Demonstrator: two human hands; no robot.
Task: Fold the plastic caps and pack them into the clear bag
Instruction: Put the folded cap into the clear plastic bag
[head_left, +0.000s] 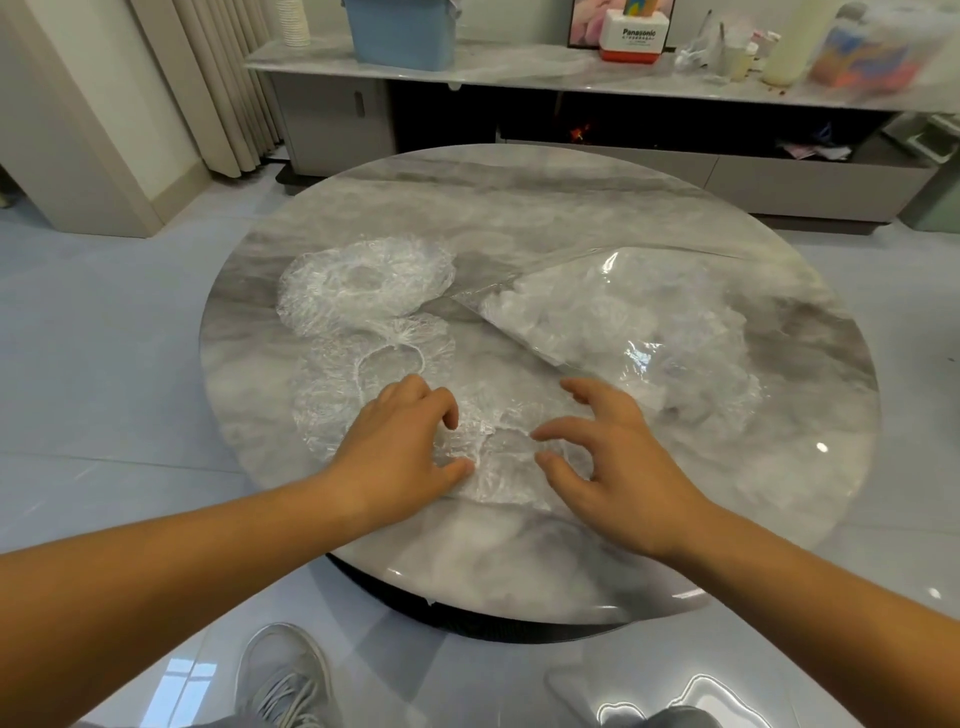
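Left hand (400, 447), right hand (618, 457) on near-invisible clear cap (498, 470), edges indistinct.

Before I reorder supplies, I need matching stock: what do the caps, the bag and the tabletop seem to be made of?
Caps: thin translucent plastic film, crinkled, with gathered, seemingly elastic rims. Clear bag: glossy transparent plastic; bright glare and creases show. Tabletop: polished grey-white veined stone, marble or a look-alike; reflections show gloss.
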